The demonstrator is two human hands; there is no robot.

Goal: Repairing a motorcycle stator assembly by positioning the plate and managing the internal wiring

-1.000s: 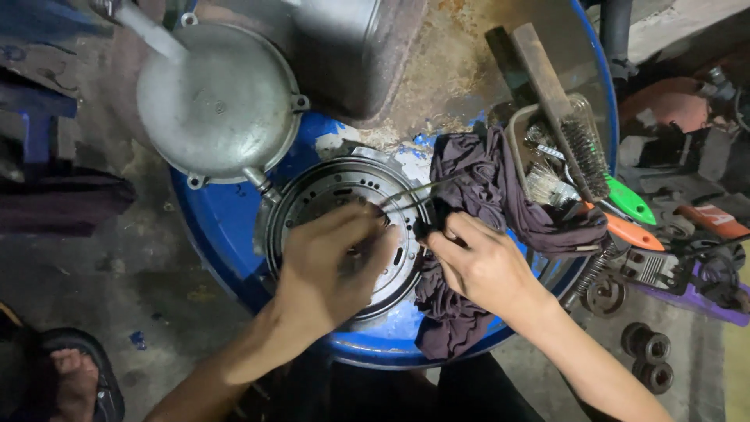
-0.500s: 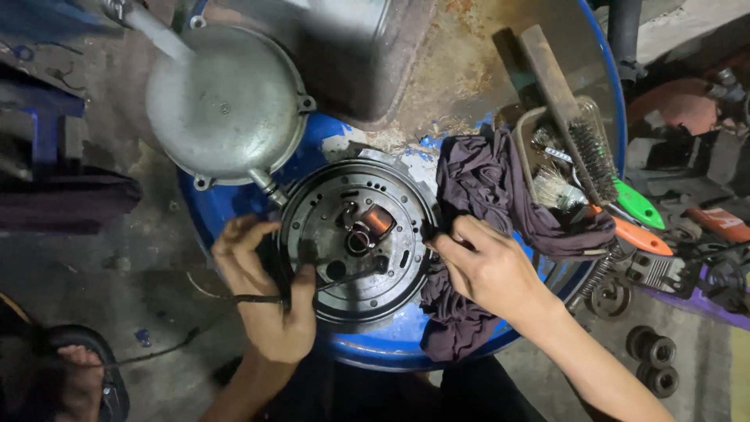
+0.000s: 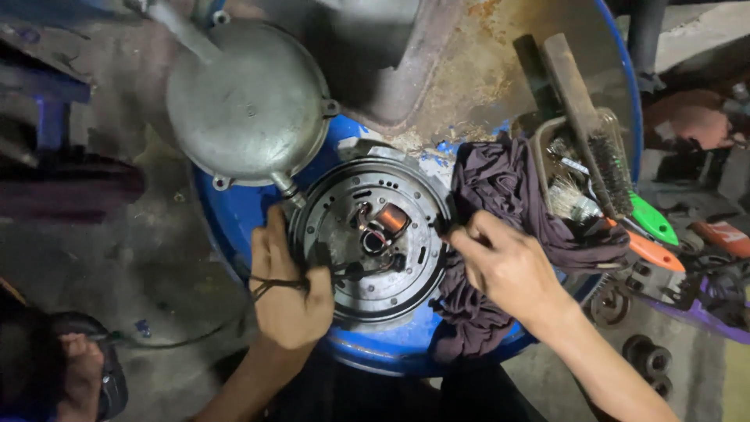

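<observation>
Both hands on round metal motor plate point(image 3: 371, 238), sitting flat atop blue drum point(image 3: 234, 215).

L hand point(image 3: 287, 285) grips plate's left rim, fingers curled over edge, w/ thin black wire point(image 3: 273, 283) running under the fingers and trailing off to lower left. R hand point(image 3: 504, 262) at plate's right rim, thumb + fingertips pressed together at the edge, palm resting on dark purple rag point(image 3: 508, 203) just beside plate. Copper coil point(image 3: 391, 217) near plate centre, uncovered. Grey domed metal cover point(image 3: 246, 105) lies upper left, touching plate's top-left edge. Wire brush point(image 3: 594, 144) w/ wooden handle sits in a tray right of rag; green point(image 3: 652, 221) and orange point(image 3: 647, 252) tool handles beyond, off the drum.
</observation>
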